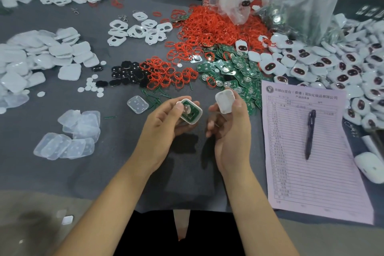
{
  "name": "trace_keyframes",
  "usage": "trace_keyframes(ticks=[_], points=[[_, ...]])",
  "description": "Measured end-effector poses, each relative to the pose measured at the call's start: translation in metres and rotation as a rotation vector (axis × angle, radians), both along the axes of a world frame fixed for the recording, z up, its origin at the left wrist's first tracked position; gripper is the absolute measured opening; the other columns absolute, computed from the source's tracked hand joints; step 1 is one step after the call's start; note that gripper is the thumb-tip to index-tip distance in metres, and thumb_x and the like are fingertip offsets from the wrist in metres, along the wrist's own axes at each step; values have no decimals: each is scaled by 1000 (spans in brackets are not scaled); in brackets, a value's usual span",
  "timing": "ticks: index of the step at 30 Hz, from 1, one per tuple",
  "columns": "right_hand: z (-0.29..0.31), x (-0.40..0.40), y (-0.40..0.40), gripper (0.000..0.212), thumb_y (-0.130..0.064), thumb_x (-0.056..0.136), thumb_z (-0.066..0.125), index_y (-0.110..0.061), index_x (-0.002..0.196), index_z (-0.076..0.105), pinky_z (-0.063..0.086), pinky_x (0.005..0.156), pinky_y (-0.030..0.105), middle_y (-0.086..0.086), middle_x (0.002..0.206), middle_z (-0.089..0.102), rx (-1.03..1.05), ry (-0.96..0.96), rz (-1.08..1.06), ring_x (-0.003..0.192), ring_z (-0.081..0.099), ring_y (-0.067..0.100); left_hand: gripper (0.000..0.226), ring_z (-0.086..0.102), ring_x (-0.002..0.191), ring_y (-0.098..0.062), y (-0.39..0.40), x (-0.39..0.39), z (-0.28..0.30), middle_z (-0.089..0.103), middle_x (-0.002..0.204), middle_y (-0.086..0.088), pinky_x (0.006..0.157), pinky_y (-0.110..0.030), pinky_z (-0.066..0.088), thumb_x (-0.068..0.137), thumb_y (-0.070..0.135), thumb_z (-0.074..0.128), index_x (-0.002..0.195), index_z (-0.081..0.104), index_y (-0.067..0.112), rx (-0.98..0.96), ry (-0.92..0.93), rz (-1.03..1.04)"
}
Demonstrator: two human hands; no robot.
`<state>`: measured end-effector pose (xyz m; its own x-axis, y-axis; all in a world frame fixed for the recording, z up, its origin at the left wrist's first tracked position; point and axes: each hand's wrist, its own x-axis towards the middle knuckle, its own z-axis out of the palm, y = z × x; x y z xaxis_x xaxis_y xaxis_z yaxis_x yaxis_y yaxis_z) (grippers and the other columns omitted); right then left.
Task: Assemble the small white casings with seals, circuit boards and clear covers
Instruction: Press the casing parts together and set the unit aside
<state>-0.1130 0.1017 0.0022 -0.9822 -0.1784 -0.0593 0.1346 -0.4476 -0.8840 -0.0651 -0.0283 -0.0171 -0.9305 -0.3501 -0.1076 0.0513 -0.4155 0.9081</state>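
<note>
Looking down from the head camera, we hold a white casing [190, 113] with a green circuit board seated in it in our left hand [166, 122], grip curled round it, while our right hand [230, 129] pinches a second white casing piece [225, 102] just beside it, both above the grey surface [116, 172]; red seals [207, 31] lie heaped beyond, clear covers [70, 137] to the left

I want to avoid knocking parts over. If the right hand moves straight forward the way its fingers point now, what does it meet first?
Probably the heap of green circuit boards. The right hand holds a white casing, fingers pointing up the table, and the boards lie just beyond. Depth is unclear, so it might pass above them.
</note>
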Motion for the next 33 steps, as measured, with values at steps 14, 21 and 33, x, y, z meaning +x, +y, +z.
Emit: trace_keyframes(ticks=[14, 21, 33], points=[[5, -9, 14, 30, -22, 105, 40, -6, 118, 62, 42, 52, 23, 11, 113, 73, -391, -297, 147, 59, 48, 13, 29, 70, 119, -24, 0, 2, 1, 75, 122, -7, 87, -33, 61, 111, 10, 44, 124, 69, 16, -87, -6, -17], [3, -9, 11, 29, -29, 108, 42, -11, 109, 66, 41, 52, 22, 8, 107, 74, -375, -311, 103, 57, 46, 11, 30, 71, 116, -23, 1, 2, 3, 76, 120, -9, 85, -31, 60, 111, 8, 41, 125, 67, 11, -55, -20, 1], [-13, 15, -7, 45, -13, 84, 75, -18, 129, 69, 54, 90, 33, -3, 121, 60, 782, 587, -88, 108, 60, 14, 42, 74, 108, -22, 0, 0, 4, 76, 118, -14, 80, -29, 60, 111, 19, 33, 118, 75, 16, 79, -66, 41]])
